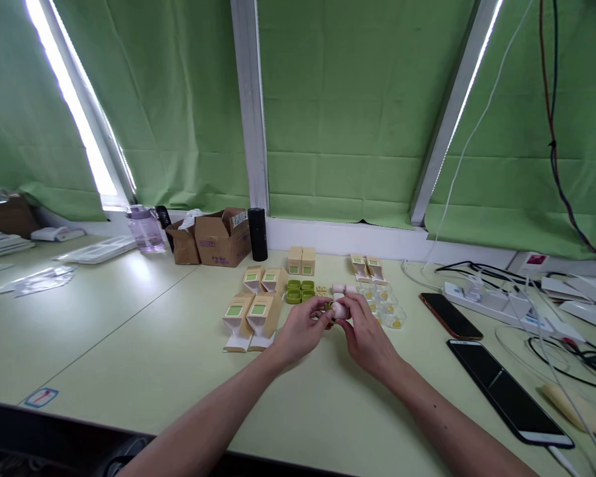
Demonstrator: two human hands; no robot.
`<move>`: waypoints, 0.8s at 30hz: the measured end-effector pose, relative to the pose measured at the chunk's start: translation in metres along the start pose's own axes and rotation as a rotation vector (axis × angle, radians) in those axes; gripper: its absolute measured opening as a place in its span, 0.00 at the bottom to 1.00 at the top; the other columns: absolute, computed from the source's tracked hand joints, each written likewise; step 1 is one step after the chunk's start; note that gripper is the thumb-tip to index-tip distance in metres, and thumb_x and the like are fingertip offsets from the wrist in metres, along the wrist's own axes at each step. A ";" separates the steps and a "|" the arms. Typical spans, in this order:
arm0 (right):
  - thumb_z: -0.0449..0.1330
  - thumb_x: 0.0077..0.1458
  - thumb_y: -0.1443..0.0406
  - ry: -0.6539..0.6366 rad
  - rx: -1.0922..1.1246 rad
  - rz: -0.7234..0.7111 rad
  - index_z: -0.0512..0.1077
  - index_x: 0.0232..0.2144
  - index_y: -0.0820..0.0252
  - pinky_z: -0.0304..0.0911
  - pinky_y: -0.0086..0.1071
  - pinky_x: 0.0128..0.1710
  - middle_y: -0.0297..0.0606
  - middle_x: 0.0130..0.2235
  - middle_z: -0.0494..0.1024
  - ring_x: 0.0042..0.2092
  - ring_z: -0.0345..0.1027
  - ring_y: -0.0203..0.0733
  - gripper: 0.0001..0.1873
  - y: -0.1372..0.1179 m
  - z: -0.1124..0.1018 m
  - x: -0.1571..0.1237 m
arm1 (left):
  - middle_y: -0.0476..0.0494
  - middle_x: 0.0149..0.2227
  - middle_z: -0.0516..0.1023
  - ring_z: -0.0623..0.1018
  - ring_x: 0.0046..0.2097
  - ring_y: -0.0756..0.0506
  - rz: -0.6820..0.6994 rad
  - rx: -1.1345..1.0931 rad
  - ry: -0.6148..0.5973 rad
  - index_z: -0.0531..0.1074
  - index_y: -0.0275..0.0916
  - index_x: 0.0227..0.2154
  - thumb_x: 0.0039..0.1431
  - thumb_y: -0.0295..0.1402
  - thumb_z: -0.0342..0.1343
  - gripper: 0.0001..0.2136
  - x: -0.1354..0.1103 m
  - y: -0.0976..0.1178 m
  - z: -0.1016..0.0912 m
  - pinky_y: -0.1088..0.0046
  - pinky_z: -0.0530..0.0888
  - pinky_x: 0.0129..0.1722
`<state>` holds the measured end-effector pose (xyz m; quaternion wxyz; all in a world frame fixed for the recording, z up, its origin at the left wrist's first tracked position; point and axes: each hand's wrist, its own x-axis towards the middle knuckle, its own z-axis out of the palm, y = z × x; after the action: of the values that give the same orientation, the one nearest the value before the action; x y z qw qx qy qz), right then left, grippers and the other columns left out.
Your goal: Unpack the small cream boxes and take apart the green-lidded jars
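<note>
My left hand [300, 329] and my right hand [370, 334] meet above the table. Closed fingers of the right hold a small white rounded piece [340, 311]. Pinched in the left is a small yellowish-green piece [329, 307], touching the white one and partly hidden by fingers. Just beyond lie green square cups [294, 296], tiny yellow pieces [320, 290] and more white pieces [350, 289]. Clear plastic pieces with yellow centres [395, 317] spread to the right of my right hand. Opened small cartons [262, 311] stand left of my left hand.
Closed small cartons [301, 260] and more opened ones [366, 267] stand further back. Two phones [451, 316], a power strip [511, 311] and cables lie right. Cardboard boxes [223, 238], a black bottle [257, 234] and a purple jug [145, 230] line the back left.
</note>
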<state>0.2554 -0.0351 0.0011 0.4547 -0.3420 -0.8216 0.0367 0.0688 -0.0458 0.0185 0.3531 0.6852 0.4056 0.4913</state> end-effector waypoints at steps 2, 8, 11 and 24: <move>0.51 0.70 0.64 0.011 0.062 0.030 0.65 0.57 0.54 0.73 0.50 0.52 0.50 0.54 0.71 0.56 0.69 0.53 0.15 0.003 -0.001 -0.001 | 0.39 0.47 0.82 0.82 0.44 0.43 0.039 0.116 0.008 0.77 0.41 0.53 0.63 0.38 0.61 0.17 -0.002 -0.002 -0.002 0.65 0.83 0.41; 0.56 0.68 0.59 0.016 0.289 0.149 0.69 0.53 0.52 0.76 0.43 0.48 0.46 0.53 0.72 0.49 0.73 0.48 0.13 0.003 -0.002 -0.001 | 0.40 0.48 0.78 0.79 0.48 0.41 0.093 0.292 0.039 0.75 0.45 0.55 0.60 0.39 0.65 0.20 -0.004 -0.005 -0.006 0.62 0.80 0.49; 0.58 0.67 0.55 0.035 0.416 0.247 0.71 0.51 0.53 0.75 0.41 0.48 0.43 0.51 0.74 0.47 0.74 0.45 0.14 -0.001 -0.002 0.001 | 0.41 0.48 0.76 0.77 0.51 0.41 0.095 0.285 0.075 0.76 0.45 0.54 0.60 0.39 0.66 0.19 -0.003 -0.005 -0.006 0.59 0.77 0.54; 0.70 0.55 0.49 0.163 1.301 0.680 0.80 0.41 0.55 0.68 0.37 0.35 0.44 0.48 0.82 0.42 0.74 0.46 0.19 0.013 -0.012 0.012 | 0.40 0.49 0.78 0.79 0.49 0.41 0.050 0.209 0.233 0.76 0.42 0.53 0.60 0.38 0.65 0.19 0.004 -0.015 -0.011 0.59 0.78 0.52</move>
<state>0.2666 -0.0212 0.0121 0.5885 -0.2406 -0.4462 0.6298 0.0557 -0.0349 0.0097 0.2181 0.6665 0.4757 0.5310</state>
